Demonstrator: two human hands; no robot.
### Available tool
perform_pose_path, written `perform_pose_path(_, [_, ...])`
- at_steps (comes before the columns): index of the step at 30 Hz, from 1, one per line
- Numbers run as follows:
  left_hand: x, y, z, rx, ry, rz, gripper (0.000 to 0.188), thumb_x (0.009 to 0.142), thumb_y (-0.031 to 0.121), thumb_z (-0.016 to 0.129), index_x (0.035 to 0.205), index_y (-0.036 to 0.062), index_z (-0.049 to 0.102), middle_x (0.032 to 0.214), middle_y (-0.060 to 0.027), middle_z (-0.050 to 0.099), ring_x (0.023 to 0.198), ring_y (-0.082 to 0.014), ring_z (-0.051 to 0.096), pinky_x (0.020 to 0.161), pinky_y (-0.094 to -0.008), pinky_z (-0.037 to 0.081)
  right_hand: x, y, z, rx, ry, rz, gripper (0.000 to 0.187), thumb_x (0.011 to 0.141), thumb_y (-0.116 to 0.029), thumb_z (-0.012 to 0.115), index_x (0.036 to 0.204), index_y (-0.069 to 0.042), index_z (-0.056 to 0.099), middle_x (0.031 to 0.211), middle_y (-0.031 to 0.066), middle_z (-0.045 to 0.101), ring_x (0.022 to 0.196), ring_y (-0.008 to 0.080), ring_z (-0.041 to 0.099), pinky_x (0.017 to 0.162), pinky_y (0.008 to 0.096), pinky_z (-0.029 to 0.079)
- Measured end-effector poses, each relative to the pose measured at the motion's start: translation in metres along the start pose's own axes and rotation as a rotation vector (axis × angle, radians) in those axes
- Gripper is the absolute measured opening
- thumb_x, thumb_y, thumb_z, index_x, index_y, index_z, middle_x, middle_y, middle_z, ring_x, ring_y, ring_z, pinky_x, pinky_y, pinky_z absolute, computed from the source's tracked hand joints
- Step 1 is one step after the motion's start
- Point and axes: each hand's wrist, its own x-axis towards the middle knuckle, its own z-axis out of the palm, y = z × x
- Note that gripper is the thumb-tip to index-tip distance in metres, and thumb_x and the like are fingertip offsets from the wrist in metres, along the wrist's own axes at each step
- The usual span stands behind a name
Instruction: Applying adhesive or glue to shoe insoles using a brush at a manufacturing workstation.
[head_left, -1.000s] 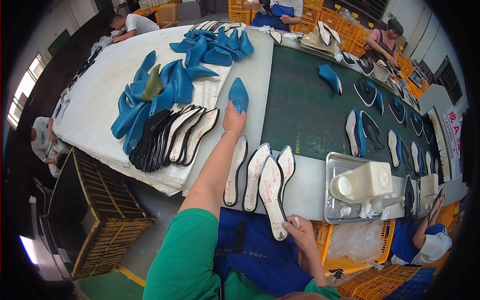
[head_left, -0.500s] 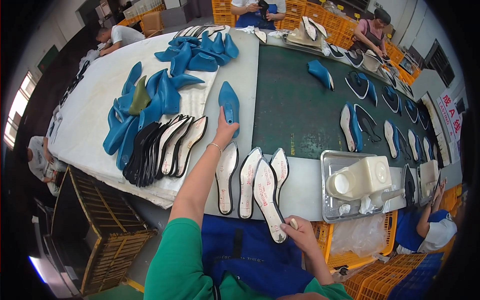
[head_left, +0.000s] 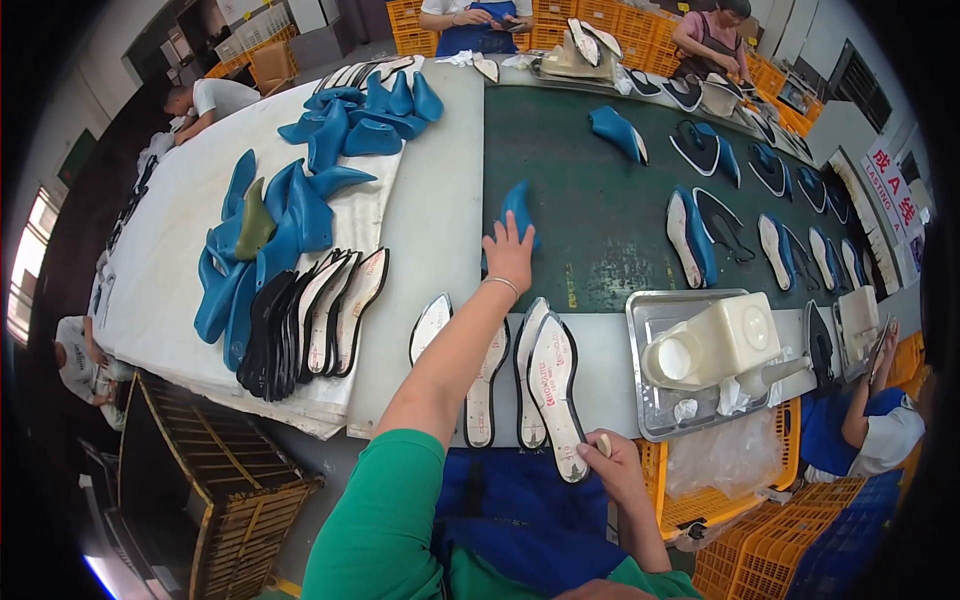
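Note:
Out over the green belt [head_left: 570, 250] reaches my left hand [head_left: 510, 255], its fingers spread and wrapped round nothing. Just beyond its fingertips lies a blue shoe last [head_left: 517, 203], partly covered by the hand. My right hand [head_left: 618, 470], low at the table's front edge, pinches the heel end of a white, black-edged insole [head_left: 553, 375]. A short beige stick [head_left: 603, 445] pokes up from the same hand; its other end is hidden. A second insole [head_left: 530, 420] lies beneath the held one. Two more insoles, one a white insole [head_left: 432, 325], lie partly behind my left forearm.
Blue lasts [head_left: 300, 215] and one olive last [head_left: 256, 222] are heaped at left, beside stacked insoles [head_left: 335, 320]. A metal tray [head_left: 638, 400] with a cream container [head_left: 715, 340] stands at right, above an orange crate [head_left: 655, 490]. Lasts and insoles line the belt; several people work around.
My left hand has moved right onto the belt and let go of the blue last, which now lies there. My right hand still holds the insole. The whole view has shifted slightly.

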Motion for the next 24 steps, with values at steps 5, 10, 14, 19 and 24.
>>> perform_pose_path(5, [-0.009, 0.000, -0.002, -0.371, -0.327, -0.048, 0.080, 0.085, 0.037, 0.065, 0.152, 0.0195, 0.024, 0.155, -0.0316, 0.013, 0.121, -0.0452, 0.050, 0.096, -0.0509, 0.045, 0.003, 0.013, -0.017, 0.051, 0.081, 0.005, 0.016, 0.088, -0.011, 0.066, 0.082, 0.003, 0.062, 0.071, -0.0012, 0.053, 0.066, 0.0057, 0.045, 0.058, 0.0243, 0.037])
perform_pose_path(10, [-0.025, -0.046, 0.043, -1.075, -0.235, 0.130, 0.074, 0.092, 0.020, 0.058, 0.152, 0.0058, 0.017, 0.152, -0.0306, 0.024, 0.126, -0.0351, 0.051, 0.101, -0.0372, 0.044, 0.045, 0.007, -0.027, 0.114, 0.139, 0.074, 0.020, 0.084, -0.019, 0.073, 0.091, -0.001, 0.066, 0.068, -0.0039, 0.055, 0.061, 0.0042, 0.048, 0.054, 0.0224, 0.039])
perform_pose_path(14, [-0.061, -0.058, -0.037, -1.732, -0.277, -0.127, 0.063, 0.096, 0.019, 0.056, 0.150, 0.0048, 0.027, 0.144, -0.0165, 0.043, 0.123, -0.0213, 0.052, 0.094, -0.0301, 0.045, 0.122, -0.019, -0.018, -0.148, 0.202, -0.079, 0.018, 0.085, -0.020, 0.071, 0.083, -0.003, 0.066, 0.064, -0.0040, 0.055, 0.056, 0.0047, 0.048, 0.050, 0.0227, 0.037])
perform_pose_path(19, [-0.181, -0.107, -0.092, -1.706, 0.149, -0.236, 0.039, 0.099, 0.015, 0.050, 0.135, 0.0014, 0.048, 0.133, -0.0098, 0.055, 0.119, -0.0211, 0.057, 0.093, -0.0315, 0.046, 0.242, -0.031, 0.017, -0.424, 0.251, -0.323, 0.027, 0.076, -0.025, 0.073, 0.076, 0.001, 0.064, 0.064, 0.0145, 0.061, 0.059, 0.0254, 0.062, 0.058, 0.0381, 0.047])
perform_pose_path(24, [-0.339, -0.106, -0.102, -1.560, 0.147, -0.607, 0.028, 0.099, 0.008, 0.047, 0.123, -0.0012, 0.057, 0.115, -0.0075, 0.062, 0.107, -0.0150, 0.059, 0.093, -0.0287, 0.044, 0.325, -0.030, 0.058, -0.895, 0.364, -0.407, 0.020, 0.075, -0.022, 0.069, 0.079, -0.002, 0.067, 0.082, 0.0212, 0.067, 0.076, 0.0416, 0.064, 0.070, 0.0506, 0.051])
